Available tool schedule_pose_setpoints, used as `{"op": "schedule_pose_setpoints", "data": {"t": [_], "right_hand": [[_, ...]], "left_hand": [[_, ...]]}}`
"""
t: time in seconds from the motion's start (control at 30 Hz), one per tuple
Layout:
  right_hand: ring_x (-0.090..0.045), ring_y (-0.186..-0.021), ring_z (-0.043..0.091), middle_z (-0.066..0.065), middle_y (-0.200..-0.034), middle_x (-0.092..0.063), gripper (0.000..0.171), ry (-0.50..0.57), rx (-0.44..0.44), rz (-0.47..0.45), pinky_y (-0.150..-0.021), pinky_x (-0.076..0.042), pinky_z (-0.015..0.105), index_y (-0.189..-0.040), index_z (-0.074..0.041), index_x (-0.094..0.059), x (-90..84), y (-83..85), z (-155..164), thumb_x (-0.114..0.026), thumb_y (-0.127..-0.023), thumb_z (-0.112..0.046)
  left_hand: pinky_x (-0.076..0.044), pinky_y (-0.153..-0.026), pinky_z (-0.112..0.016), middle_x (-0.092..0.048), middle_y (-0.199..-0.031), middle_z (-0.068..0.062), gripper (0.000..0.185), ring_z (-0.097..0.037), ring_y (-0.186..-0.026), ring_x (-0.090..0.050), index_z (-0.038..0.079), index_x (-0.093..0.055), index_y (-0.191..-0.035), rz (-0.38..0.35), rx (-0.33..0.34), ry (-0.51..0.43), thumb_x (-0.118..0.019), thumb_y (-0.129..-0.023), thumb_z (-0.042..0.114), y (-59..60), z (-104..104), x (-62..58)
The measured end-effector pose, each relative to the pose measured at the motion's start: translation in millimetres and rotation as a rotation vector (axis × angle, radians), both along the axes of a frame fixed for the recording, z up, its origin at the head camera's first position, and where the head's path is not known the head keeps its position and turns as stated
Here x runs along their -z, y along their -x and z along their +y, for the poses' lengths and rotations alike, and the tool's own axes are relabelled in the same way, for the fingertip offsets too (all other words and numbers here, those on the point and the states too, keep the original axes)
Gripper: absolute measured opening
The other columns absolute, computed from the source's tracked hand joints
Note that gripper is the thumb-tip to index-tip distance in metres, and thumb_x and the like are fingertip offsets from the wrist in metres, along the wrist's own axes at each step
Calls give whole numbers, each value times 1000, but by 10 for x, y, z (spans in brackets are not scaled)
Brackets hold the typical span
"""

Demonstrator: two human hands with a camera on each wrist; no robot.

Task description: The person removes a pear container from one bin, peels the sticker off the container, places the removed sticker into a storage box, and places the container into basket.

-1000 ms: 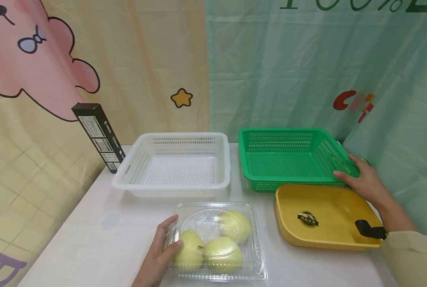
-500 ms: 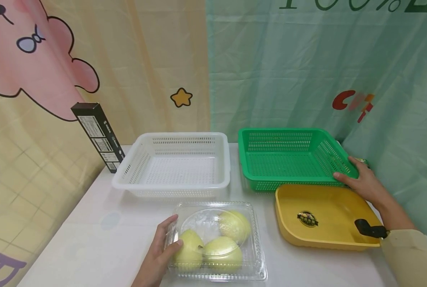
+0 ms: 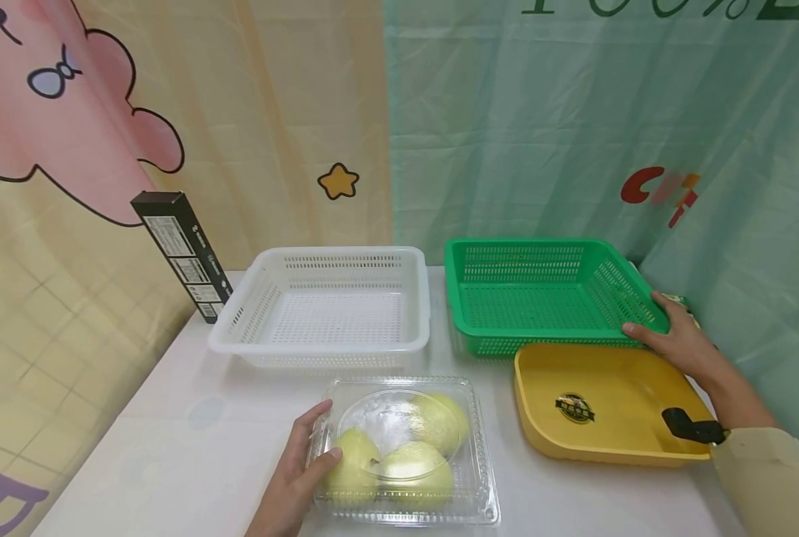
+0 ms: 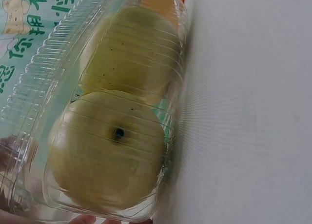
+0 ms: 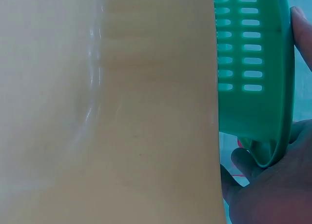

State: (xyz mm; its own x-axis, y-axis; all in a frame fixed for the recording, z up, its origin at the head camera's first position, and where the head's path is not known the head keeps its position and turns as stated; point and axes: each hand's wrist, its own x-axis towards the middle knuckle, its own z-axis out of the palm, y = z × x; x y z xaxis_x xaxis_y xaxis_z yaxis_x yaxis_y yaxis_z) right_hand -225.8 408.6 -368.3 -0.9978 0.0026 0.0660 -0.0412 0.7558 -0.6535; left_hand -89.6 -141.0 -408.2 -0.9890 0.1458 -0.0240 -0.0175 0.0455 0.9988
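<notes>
My left hand holds the left side of a clear plastic clamshell box, thumb on the lid and fingers along the side. Through the lid show three yellow-green pears; two pears appear close up in the left wrist view. At the right, my right hand grips the front right corner of a green plastic basket. In the right wrist view the thumb lies on the green rim and fingers curl below the corner. No contents show in the green basket.
A white perforated basket stands at the back left, beside a leaning black box. In front of the green basket lies a yellow tray with a black label, under my right forearm. Printed curtains hang behind the white table.
</notes>
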Motion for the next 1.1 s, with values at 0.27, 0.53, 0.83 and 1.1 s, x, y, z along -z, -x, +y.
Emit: {"op": "schedule_pose_setpoints", "data": {"t": [0.27,0.53,0.83,1.1], "right_hand": [[-5,-133,61,36,-151,10,90,11,-6,-1,-96,-16,76,-150,-2,9,0,-2,-4,-50,-95,-42],[-8,-132,62,36,-151,10,90,22,-13,-5,-96,-17,76,-150,-3,10,-7,-13,-9,-50,-95,-42],[-9,-131,62,35,-151,12,90,33,-22,-12,-96,-17,75,-149,-3,11,6,-12,13,-50,-95,-41],[-8,-131,62,35,-151,14,90,40,-23,-19,-96,-17,75,-149,-3,12,1,-24,8,-50,-95,-40]], "left_hand": [[3,-100,-78,-3,-158,-14,63,-44,-144,10,21,-27,-145,43,-8,-7,-56,-90,12,-20,6,-5],[9,-96,-80,1,-159,-12,61,-44,-142,20,30,-31,-143,50,-6,7,-57,-89,14,-41,17,-27],[3,-92,-83,3,-159,-15,61,-50,-142,15,32,-32,-142,19,-36,18,-57,-89,17,-63,53,-65],[-4,-100,-79,-2,-159,-14,58,-46,-144,7,34,-33,-141,-2,-31,-31,-54,-91,16,-70,76,-83]]}}
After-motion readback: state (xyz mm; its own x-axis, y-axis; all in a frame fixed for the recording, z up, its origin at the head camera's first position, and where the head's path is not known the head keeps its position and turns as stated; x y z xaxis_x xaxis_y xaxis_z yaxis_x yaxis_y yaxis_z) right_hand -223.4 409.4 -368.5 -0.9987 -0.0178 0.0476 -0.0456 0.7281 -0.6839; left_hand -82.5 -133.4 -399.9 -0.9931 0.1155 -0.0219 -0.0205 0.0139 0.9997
